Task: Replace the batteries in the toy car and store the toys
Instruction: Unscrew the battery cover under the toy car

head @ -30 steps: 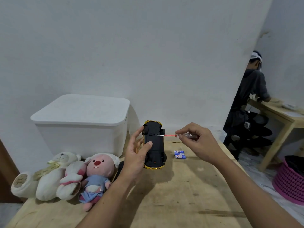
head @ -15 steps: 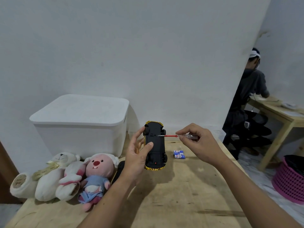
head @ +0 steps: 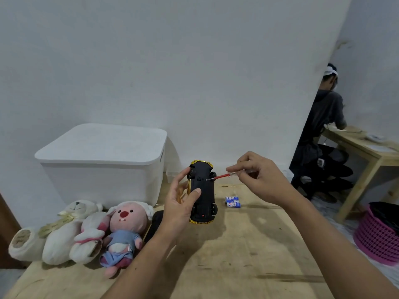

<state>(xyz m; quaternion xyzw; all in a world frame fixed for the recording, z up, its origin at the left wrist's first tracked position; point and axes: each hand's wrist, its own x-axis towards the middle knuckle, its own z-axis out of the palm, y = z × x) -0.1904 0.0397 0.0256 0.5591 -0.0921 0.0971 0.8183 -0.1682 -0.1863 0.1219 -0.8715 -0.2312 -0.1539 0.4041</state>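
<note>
Head view, single camera. Left hand (head: 182, 203) holds the toy car (head: 203, 190) above the wooden table (head: 248, 255), underside facing the camera, thumb pressed on the black chassis and fingers curled round the far side of the body. The car stands on end, its gold trim showing at top and bottom. Right hand (head: 259, 180) pinches the clear handle of a screwdriver (head: 224, 175) between thumb and fingertips; the red shaft runs leftward, slightly downward, and its tip meets the chassis near the upper wheels. Whether the tip is seated in a screw head cannot be made out at this resolution.

Two blue-labelled batteries (head: 232, 201) lie side by side on the table just right of the car, apart from both hands. A white lidded storage box (head: 103, 160) sits at the back left against the wall, lid on. In front of it lie plush toys in a row: a cream bear (head: 58, 231), a white and pink plush (head: 90, 236) and a pink-faced plush in blue clothing (head: 125, 231). A dark object (head: 154, 223) lies partly hidden behind the left wrist. At far right, a second person (head: 323, 130) stands at another wooden table (head: 371, 154), and a pink basket (head: 380, 240) rests on the floor.
</note>
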